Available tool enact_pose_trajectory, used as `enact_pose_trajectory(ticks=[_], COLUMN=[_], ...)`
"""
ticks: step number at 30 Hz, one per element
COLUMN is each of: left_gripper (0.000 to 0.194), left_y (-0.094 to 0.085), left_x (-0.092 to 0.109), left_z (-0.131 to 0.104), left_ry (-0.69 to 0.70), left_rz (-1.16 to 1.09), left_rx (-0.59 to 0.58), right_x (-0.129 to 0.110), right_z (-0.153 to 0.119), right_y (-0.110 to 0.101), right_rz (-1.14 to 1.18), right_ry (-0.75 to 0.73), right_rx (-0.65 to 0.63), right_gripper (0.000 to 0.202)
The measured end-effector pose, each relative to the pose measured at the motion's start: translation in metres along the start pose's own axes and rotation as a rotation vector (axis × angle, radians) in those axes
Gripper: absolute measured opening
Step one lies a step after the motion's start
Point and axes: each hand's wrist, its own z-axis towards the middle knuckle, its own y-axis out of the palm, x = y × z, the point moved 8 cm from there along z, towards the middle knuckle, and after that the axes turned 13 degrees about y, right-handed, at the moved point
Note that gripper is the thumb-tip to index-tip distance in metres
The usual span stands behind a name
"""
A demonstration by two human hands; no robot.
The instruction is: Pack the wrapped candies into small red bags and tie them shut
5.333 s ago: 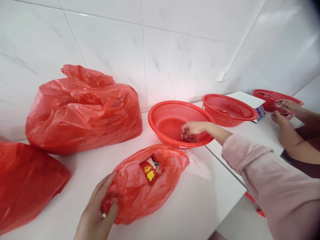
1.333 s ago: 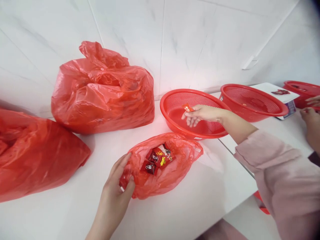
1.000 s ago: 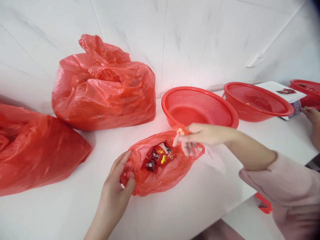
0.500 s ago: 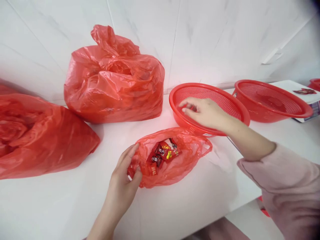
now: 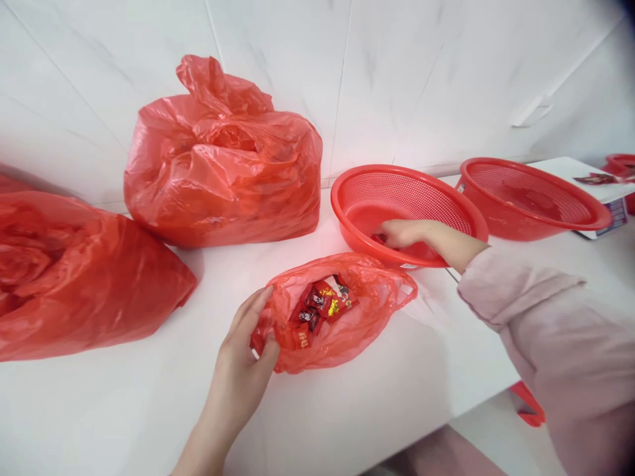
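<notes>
My left hand (image 5: pixel 248 337) grips the left rim of a thin red plastic bag (image 5: pixel 347 344), thumb on the near side and fingers on the far side. The bag lies with its mouth spread, and several small red snack packets (image 5: pixel 322 301) show inside, some with yellow print. My right hand (image 5: pixel 404 233) is down inside a red perforated plastic basket (image 5: pixel 401 188), just behind the bag. Its fingers are closed at a small dark-red packet (image 5: pixel 380 237), mostly covered by the fingertips.
Two big stuffed red plastic bags, one against the wall (image 5: pixel 223 185) and one at left (image 5: pixel 89 277), stand on the white table (image 5: pixel 198 410). Right of the near basket is another red basket (image 5: pixel 536 198). Farther right, a dark-red packet (image 5: pixel 595 179) lies on a white surface.
My right hand has gone from above the basket's near rim down into it, and its fingers have closed at a small packet. My left hand keeps its hold on the bag.
</notes>
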Motion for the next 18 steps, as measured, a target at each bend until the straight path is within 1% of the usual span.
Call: enact_pose_trajectory(ticks=[2, 4, 7, 8, 9, 11, 14, 16, 18], left_gripper=[0.061, 0.059, 0.057, 0.056, 0.056, 0.056, 0.056, 0.057, 0.057], left_y=[0.0, 0.0, 0.0, 0.0, 0.0, 0.001, 0.001, 0.002, 0.002], left_x=[0.001, 0.001, 0.002, 0.002, 0.002, 0.002, 0.001, 0.002, 0.003], left_z=[0.0, 0.0, 0.0, 0.0, 0.0, 0.0, 0.0, 0.0, 0.0], left_ry=[-0.003, -0.023, -0.058, -0.066, -0.071, -0.072, -0.077, -0.082, -0.083], left_rz=[-0.007, -0.019, -0.037, -0.038, -0.037, -0.035, -0.04, -0.041, -0.04], left_rx=[0.0, 0.006, 0.014, 0.012, 0.011, 0.014, 0.019, 0.018, 0.013], right_x=[0.006, 0.008, -0.003, -0.008, -0.015, -0.03, -0.051, -0.06, -0.065], right_z=[-0.001, -0.008, -0.03, -0.04, -0.049, -0.068, -0.089, -0.096, -0.099], right_y=[-0.013, -0.027, -0.038, -0.039, -0.037, -0.028, -0.013, -0.006, -0.002], right_rz=[0.105, 0.343, 0.828, 0.96, 1.042, 1.127, 1.153, 1.15, 1.139], right_ry=[0.049, 0.069, -0.016, -0.046, -0.071, -0.112, -0.18, -0.215, -0.23], right_rx=[0.001, 0.027, 0.005, -0.019, -0.053, -0.145, -0.288, -0.341, -0.363], right_gripper=[0.018, 0.02, 0.02, 0.02, 0.02, 0.022, 0.026, 0.029, 0.033])
